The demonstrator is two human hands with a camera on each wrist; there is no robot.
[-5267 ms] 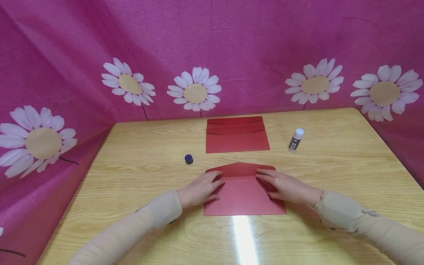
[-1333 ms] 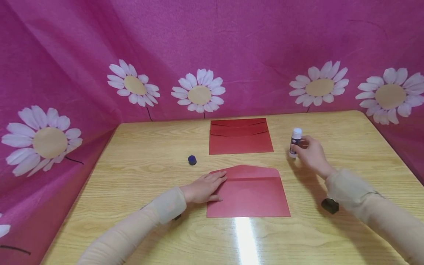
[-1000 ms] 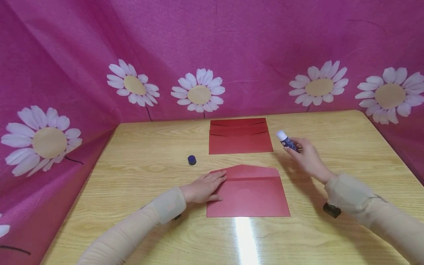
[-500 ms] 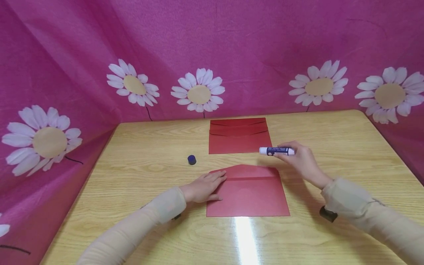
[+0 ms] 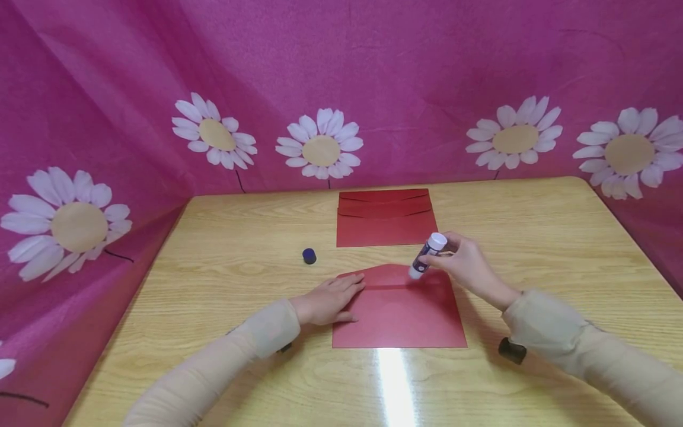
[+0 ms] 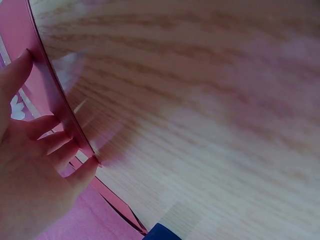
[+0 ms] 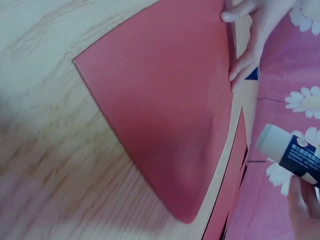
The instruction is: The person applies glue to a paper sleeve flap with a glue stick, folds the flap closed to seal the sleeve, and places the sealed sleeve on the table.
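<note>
A red envelope (image 5: pixel 400 323) lies on the wooden table with its flap unfolded away from the person. Across its left side rests the left hand (image 5: pixel 326 301), fingers extended and touching the flap's left end; the left wrist view shows its fingertips (image 6: pixel 90 162) along the envelope's edge. The right hand (image 5: pixel 469 267) pinches a glue stick (image 5: pixel 420 264) between thumb and fingers. Tilted, with its white base up, the glue stick has its lower end right at the flap, right of the middle. Its dark printed label also shows in the right wrist view.
Behind the envelope lie overlapping red envelopes (image 5: pixel 384 231), flaps toward the back. A small dark blue cap (image 5: pixel 309 256) stands left of them. A pink cloth (image 5: pixel 405 89) with large daisies hangs along the table's (image 5: pixel 240 225) back and left edges.
The right hand left the envelope, picked up the upright glue stick, tipped it over and brought it left and down to the flap. The left hand has stayed on the envelope, its fingers flatter.
</note>
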